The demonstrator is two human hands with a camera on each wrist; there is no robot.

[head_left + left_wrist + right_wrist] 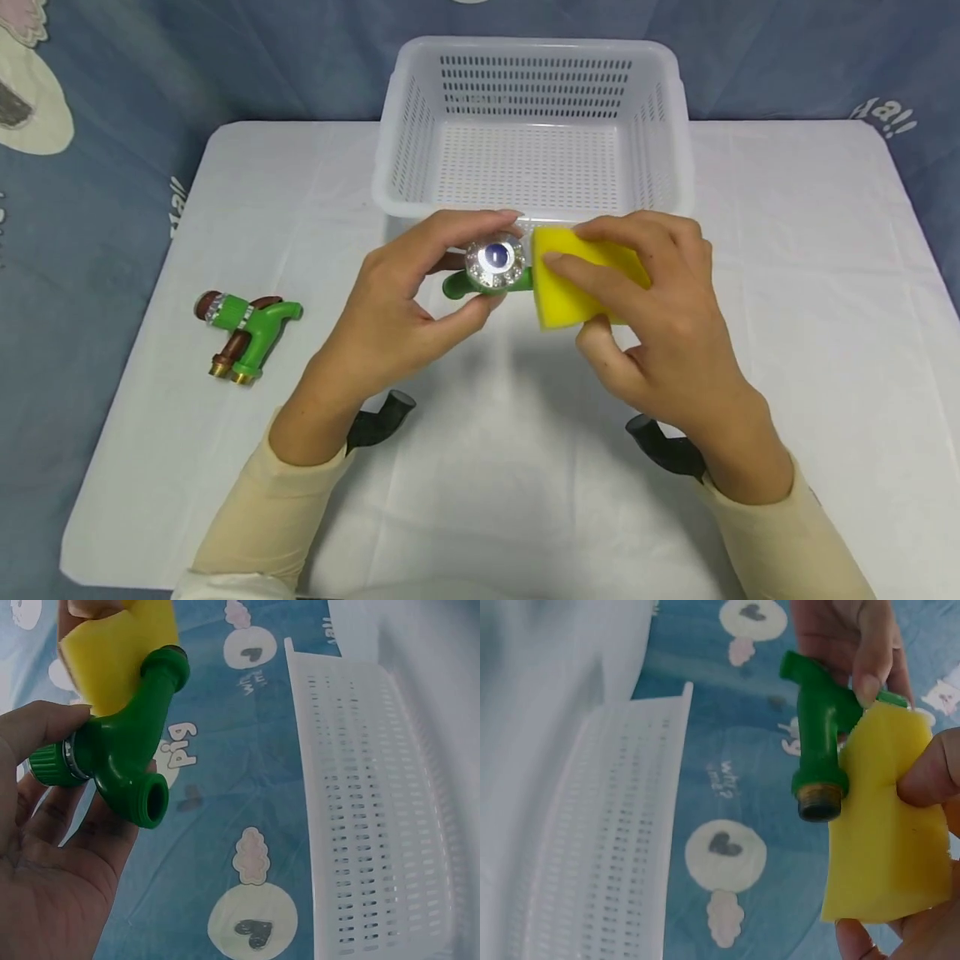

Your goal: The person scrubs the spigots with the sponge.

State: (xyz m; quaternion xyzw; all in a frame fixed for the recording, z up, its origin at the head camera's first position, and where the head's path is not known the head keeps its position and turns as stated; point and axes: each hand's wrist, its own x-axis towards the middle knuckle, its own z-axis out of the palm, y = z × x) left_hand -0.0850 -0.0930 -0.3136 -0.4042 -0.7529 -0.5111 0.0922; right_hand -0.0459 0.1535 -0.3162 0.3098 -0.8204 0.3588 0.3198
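Note:
A green faucet (456, 286) with a clear round knob end facing up is gripped between the thumb and fingers of my left hand (397, 304). In the left wrist view its spout and the open end of the green faucet (124, 761) point away from the palm. My right hand (667, 312) pinches a yellow sponge (558, 292), whose side presses against the faucet. The right wrist view shows the sponge (877, 832) touching the faucet body (819, 727), near its brass-coloured threaded end. Both things are held above the white table.
A white perforated basket (528, 210) stands at the back of the white-covered table (810, 333). Toward the left lie a green faucet (261, 337) and a brown one (237, 343), close together. Blue printed cloth (300, 58) hangs behind.

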